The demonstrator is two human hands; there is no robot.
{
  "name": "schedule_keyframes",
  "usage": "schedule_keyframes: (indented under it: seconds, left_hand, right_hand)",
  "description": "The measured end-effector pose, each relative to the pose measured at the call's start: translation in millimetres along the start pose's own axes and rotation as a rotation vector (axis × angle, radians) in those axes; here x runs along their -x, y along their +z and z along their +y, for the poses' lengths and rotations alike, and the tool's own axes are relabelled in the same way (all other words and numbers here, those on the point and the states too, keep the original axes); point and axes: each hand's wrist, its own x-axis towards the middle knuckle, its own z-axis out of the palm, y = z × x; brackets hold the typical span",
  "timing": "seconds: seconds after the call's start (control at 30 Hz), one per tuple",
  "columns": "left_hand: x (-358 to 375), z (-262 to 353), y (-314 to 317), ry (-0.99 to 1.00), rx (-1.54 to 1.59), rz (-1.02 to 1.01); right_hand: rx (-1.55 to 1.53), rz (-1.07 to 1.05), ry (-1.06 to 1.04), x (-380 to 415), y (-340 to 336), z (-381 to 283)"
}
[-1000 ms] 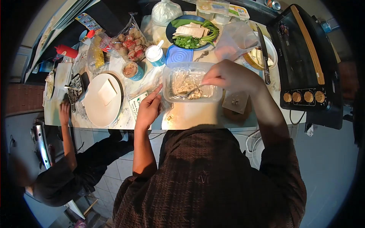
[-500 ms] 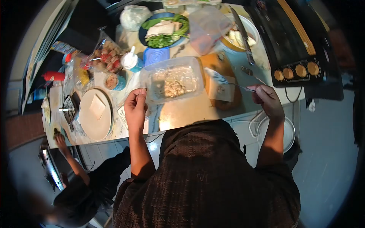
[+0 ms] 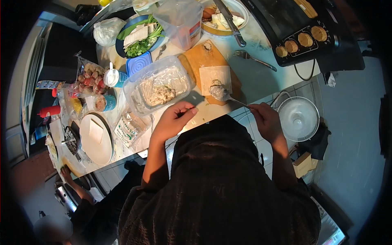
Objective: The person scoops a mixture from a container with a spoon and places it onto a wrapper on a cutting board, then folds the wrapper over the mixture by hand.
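Observation:
My right hand [image 3: 266,121] grips the handle of a metal spoon [image 3: 221,93]. The spoon's bowl is over a square pale wrapper [image 3: 203,77], touching or just above a small lump of filling [image 3: 215,83]. That wrapper lies on a wooden cutting board [image 3: 198,54]. My left hand [image 3: 173,122] holds nothing, its thumb and forefinger slightly apart, by the near corner of a clear plastic container [image 3: 134,100]. Inside the container is a pale, minced filling [image 3: 162,95].
A fork [image 3: 255,60] lies right of the board, before a black appliance with knobs [image 3: 305,39]. A knife [image 3: 230,24] rests across a bowl [image 3: 245,12]. Leftward are a plate with a wrapper [image 3: 107,141] and a blue-labelled cup [image 3: 109,103]. Another person's hand [image 3: 66,173] is at the table's left end.
My view has shifted toward the right. The spoon has moved left and down onto the wrapper, where filling now shows. My left hand has left the container's rim and moved right.

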Motion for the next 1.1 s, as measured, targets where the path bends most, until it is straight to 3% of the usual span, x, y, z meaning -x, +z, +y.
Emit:
schedule_keyframes:
  seconds: [0.4, 1.1]
  left_hand:
    - [-6.8, -25.4, 10.9, 0.029, -0.067, -0.105]
    - [-5.6, -38.0, 9.6, 0.047, -0.081, -0.129]
  right_hand:
    - [0.197, 0.031, -0.113, -1.0, 7.4, -23.2]
    - [0.175, 0.088, 0.041, 11.9, -0.1, -30.8]
